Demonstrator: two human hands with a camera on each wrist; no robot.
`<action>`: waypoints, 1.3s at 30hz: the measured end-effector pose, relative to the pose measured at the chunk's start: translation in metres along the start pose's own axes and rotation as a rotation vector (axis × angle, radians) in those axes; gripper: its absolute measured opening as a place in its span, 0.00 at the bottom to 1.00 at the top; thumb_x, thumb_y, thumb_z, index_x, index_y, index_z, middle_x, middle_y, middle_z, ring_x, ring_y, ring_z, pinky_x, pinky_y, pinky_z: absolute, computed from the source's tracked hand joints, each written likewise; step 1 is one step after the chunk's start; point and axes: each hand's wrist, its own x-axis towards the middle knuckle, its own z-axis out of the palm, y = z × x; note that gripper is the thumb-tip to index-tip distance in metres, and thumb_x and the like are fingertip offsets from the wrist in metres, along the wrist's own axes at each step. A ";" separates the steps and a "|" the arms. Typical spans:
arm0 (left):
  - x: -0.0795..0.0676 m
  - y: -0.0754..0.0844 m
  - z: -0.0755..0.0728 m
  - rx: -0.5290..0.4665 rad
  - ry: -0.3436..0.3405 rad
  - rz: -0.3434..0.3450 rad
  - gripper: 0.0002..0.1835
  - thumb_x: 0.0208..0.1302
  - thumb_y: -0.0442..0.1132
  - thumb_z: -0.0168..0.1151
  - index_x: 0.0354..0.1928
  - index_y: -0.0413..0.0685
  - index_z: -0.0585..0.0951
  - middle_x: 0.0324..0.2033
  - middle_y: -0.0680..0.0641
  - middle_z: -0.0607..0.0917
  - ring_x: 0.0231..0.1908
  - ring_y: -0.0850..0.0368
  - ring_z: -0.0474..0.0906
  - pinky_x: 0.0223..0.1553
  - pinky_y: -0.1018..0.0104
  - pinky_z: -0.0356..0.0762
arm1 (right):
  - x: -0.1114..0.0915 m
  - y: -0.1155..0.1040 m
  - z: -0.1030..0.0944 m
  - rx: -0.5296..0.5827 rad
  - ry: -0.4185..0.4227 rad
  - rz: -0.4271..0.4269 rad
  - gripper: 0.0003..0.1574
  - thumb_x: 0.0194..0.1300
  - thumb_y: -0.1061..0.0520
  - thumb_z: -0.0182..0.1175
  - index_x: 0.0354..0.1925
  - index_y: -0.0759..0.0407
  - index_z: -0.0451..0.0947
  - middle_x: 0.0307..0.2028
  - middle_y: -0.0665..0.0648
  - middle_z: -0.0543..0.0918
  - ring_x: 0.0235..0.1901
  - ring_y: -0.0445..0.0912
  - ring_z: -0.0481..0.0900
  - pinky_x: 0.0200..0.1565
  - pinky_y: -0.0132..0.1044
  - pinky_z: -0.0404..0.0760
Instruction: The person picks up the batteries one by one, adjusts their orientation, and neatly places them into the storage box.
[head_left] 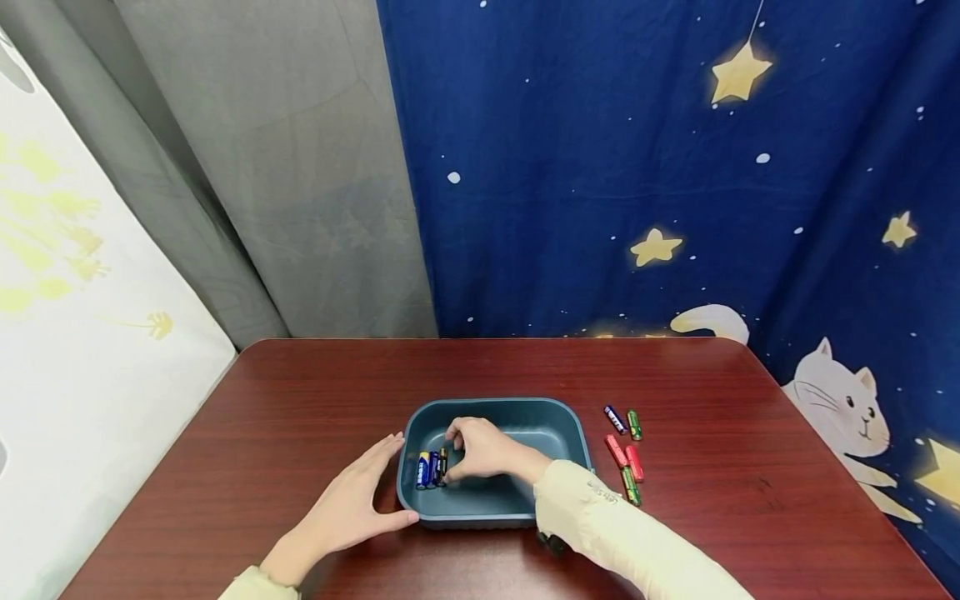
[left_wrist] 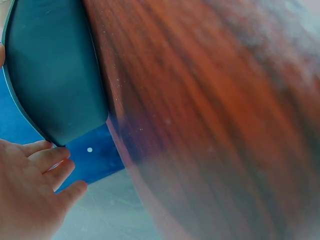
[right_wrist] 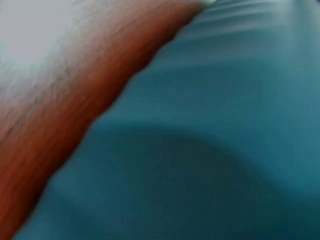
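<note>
A dark teal plastic bin rests on the table. Inside, at its left end, blue batteries lie side by side, the outermost with a yellow end. Beside them my right hand pinches a black-and-gold battery between thumb and fingers, close to the bin's floor. My left hand is spread at the bin's left side, thumb at the near corner and fingertips touching the rim. The left wrist view shows the left hand's fingers nearly straight against the bin's edge. Only the blurred bin fills the right wrist view.
On the reddish-brown table, right of the bin, lie a blue battery, green batteries and red batteries. A small dark object shows partly under the right forearm. Curtains hang behind the table.
</note>
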 end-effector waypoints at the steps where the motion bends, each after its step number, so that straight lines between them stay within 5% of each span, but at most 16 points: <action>1: 0.000 0.000 0.000 0.002 0.001 0.000 0.50 0.42 0.66 0.65 0.65 0.47 0.63 0.64 0.48 0.65 0.63 0.51 0.60 0.56 0.50 0.66 | -0.002 0.001 -0.003 0.005 0.000 -0.004 0.31 0.40 0.50 0.73 0.42 0.61 0.74 0.31 0.51 0.76 0.30 0.39 0.71 0.35 0.27 0.72; 9: 0.000 -0.001 0.001 -0.002 -0.004 -0.007 0.50 0.42 0.66 0.65 0.65 0.47 0.63 0.63 0.47 0.65 0.63 0.52 0.60 0.56 0.49 0.66 | -0.017 0.005 -0.030 0.111 0.018 -0.031 0.33 0.44 0.52 0.71 0.47 0.65 0.72 0.37 0.59 0.78 0.38 0.50 0.75 0.40 0.33 0.74; 21: 0.000 0.000 0.000 0.006 -0.001 -0.001 0.50 0.41 0.64 0.66 0.65 0.46 0.64 0.63 0.47 0.66 0.63 0.51 0.60 0.56 0.49 0.65 | -0.054 0.017 -0.066 0.205 0.106 -0.030 0.32 0.45 0.51 0.70 0.47 0.62 0.72 0.36 0.55 0.77 0.38 0.49 0.74 0.39 0.36 0.76; 31: 0.001 0.000 -0.001 -0.004 -0.018 -0.010 0.50 0.42 0.64 0.66 0.65 0.46 0.63 0.64 0.47 0.65 0.63 0.50 0.60 0.55 0.48 0.66 | -0.098 0.060 -0.109 0.217 0.249 0.029 0.32 0.45 0.54 0.71 0.48 0.64 0.72 0.35 0.57 0.76 0.34 0.47 0.75 0.36 0.36 0.78; 39: 0.001 0.000 -0.001 -0.003 -0.027 -0.022 0.49 0.43 0.65 0.65 0.65 0.46 0.63 0.64 0.46 0.65 0.63 0.50 0.60 0.55 0.48 0.66 | -0.128 0.087 -0.122 0.213 0.309 0.088 0.31 0.45 0.56 0.72 0.47 0.65 0.72 0.33 0.55 0.75 0.32 0.43 0.74 0.35 0.36 0.78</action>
